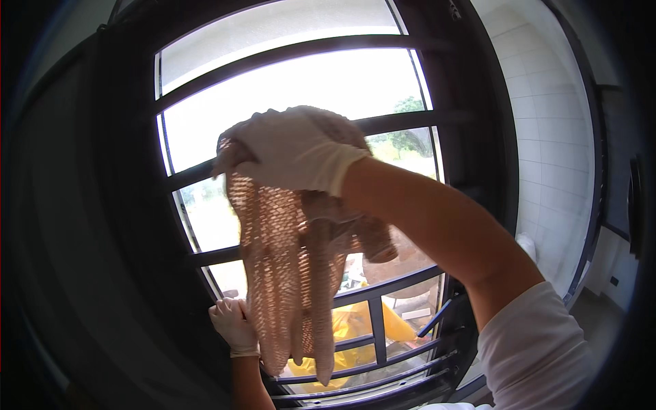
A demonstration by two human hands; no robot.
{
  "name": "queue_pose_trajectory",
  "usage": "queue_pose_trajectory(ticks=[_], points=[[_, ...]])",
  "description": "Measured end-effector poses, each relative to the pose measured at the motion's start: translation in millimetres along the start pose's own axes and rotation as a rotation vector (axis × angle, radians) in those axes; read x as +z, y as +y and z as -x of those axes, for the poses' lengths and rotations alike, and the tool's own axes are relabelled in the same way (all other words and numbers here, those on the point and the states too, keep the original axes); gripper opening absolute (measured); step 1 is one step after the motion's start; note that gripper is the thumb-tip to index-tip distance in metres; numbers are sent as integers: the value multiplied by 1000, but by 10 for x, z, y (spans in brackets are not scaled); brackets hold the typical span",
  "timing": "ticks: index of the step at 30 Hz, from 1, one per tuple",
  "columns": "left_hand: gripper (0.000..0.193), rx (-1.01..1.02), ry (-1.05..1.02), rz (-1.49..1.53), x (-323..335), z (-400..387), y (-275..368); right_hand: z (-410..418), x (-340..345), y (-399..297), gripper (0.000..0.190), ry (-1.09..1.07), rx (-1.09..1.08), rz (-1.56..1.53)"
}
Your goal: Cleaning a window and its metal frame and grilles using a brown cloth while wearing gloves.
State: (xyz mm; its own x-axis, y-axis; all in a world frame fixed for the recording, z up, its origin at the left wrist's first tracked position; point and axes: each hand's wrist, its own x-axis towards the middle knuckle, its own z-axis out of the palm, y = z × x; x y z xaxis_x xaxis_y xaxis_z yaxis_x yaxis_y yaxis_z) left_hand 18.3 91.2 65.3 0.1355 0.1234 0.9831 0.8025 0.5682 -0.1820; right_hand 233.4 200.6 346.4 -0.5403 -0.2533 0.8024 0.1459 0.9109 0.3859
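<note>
My right hand (292,151), in a thin white glove, grips a bunched brown open-weave cloth (271,246) and holds it up in front of a dark-framed window (307,46). The cloth hangs down in long folds, and light shows through its mesh. My left hand (234,323), also in a white glove, is lower down near the window frame's left side, beside the cloth's hanging edge. Its fingers are curled; whether they hold the frame is hidden. Dark bars (376,330) cross the lower part of the window.
Yellow sheeting (353,323) and scattered debris lie beyond the lower bars. A tiled wall (551,138) stands at the right, with a white bag-like thing (526,245) near its foot. Trees (410,136) show outside. A dark panel fills the left side.
</note>
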Motion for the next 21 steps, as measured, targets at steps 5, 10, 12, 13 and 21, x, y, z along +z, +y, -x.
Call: queue_pose_trajectory(ticks=[5,10,12,13,21], points=[[21,-61,56,117,-77,-87,126,716,-569,676,39,15,121,267],[20,-116,17,74,-105,-57,75,1428,-951,1294,43,130,150,395],[17,-132,75,103,-100,-79,144,1509,-940,1307,44,206,63,688],[17,-143,76,98,-84,-73,159,1465,-911,1275,44,204,51,685],[19,-187,-4,51,-110,-125,218,1080,-343,896,46,146,120,733]])
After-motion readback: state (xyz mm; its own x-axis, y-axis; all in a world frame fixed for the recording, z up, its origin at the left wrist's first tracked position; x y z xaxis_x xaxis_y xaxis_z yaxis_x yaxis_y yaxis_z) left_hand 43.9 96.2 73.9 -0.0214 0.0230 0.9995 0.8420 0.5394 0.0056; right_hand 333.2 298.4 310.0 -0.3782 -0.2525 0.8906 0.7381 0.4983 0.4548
